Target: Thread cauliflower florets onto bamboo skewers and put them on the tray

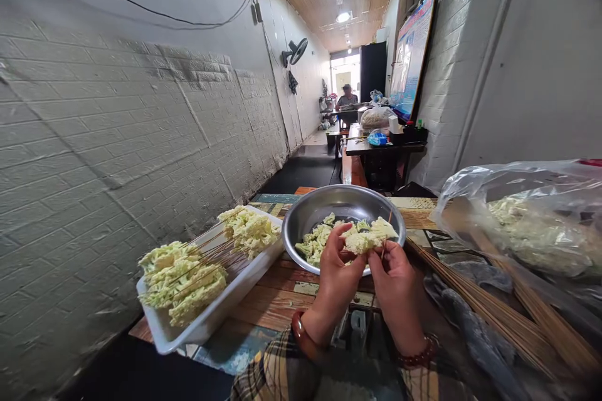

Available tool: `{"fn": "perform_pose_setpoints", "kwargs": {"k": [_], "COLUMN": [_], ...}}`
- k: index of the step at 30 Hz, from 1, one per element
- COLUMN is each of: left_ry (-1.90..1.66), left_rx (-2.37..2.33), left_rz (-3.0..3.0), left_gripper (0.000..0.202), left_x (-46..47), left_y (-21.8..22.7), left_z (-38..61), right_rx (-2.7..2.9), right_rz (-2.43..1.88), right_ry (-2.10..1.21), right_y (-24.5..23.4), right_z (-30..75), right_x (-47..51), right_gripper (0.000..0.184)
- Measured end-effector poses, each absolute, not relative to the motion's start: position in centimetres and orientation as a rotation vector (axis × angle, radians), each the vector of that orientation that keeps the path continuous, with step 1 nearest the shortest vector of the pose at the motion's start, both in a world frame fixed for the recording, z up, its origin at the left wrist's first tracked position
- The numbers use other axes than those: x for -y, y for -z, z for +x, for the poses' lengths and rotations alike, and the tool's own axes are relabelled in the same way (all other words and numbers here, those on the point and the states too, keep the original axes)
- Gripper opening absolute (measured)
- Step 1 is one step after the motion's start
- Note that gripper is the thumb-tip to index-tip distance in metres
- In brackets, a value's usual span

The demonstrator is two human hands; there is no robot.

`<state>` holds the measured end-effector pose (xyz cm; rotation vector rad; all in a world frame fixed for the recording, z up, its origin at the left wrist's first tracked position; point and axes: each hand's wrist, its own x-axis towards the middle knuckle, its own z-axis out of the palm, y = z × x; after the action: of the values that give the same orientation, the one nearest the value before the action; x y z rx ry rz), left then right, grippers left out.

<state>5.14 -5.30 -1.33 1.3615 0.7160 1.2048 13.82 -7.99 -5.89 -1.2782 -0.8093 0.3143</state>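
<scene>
Over the near rim of a steel bowl (341, 197), my left hand (339, 272) grips a piece of cauliflower (364, 239) between thumb and fingers. My right hand (392, 276) is closed at the right end of that piece, pinching a thin wooden skewer (390, 218) that sticks up there. How far the skewer goes into the cauliflower is hidden by the fingers. Loose cauliflower florets (314, 244) lie in the bowl. To the left, a white tray (221, 304) holds skewered cauliflower (185, 276) in two heaps, one at each end.
Bundles of bare skewers (484, 301) lie at the right beside a dark plastic bag (475, 338). A clear bag of cauliflower (536, 232) stands at the far right. A brick wall (117, 131) borders the left. Farther back are another table (360, 146) and a seated person (347, 99).
</scene>
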Motion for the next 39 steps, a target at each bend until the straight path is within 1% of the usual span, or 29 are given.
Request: {"fn": "perform_pose_setpoints", "kwargs": {"k": [6, 10, 15, 18, 23, 29, 35, 39], "left_ry": [-1.171, -1.144, -1.129, -1.105, -1.202, -1.328, -1.419, -1.47], "left_rx": [-0.672, -0.644, -0.662, -0.659, -0.674, -0.77, -0.782, -0.81], "left_rz": [1.166, 1.145, 1.251, 1.328, 1.468, 1.716, 1.701, 1.686], "left_gripper": [0.036, 0.036, 0.035, 0.031, 0.026, 0.035, 0.038, 0.038], "left_x": [5.6, 4.8, 4.0, 4.1, 4.2, 4.4, 5.3, 6.3], "left_y": [1.2, 1.4, 1.3, 1.2, 1.8, 3.2, 4.1, 4.0], "left_z": [5.6, 5.5, 4.7, 4.3, 4.2, 4.3, 4.3, 4.2], "right_rx": [0.747, 0.779, 0.841, 0.816, 0.802, 0.729, 0.645, 0.559], "right_rz": [-1.262, -1.24, -1.252, -1.31, -1.319, -1.236, -1.065, -0.964], "right_ry": [-0.402, -0.445, -0.468, -0.426, -0.436, -0.507, -0.659, -0.742], "right_y": [5.5, 5.1, 4.7, 4.2, 4.2, 5.6, 5.7, 5.5], "right_z": [14.0, 14.3, 14.5, 14.3, 14.2, 14.0, 13.7, 14.3], "right_x": [7.9, 8.0, 8.4, 8.7, 8.6, 7.8, 7.8, 7.7], "right_gripper": [0.029, 0.03, 0.034, 0.031, 0.03, 0.031, 0.037, 0.035]}}
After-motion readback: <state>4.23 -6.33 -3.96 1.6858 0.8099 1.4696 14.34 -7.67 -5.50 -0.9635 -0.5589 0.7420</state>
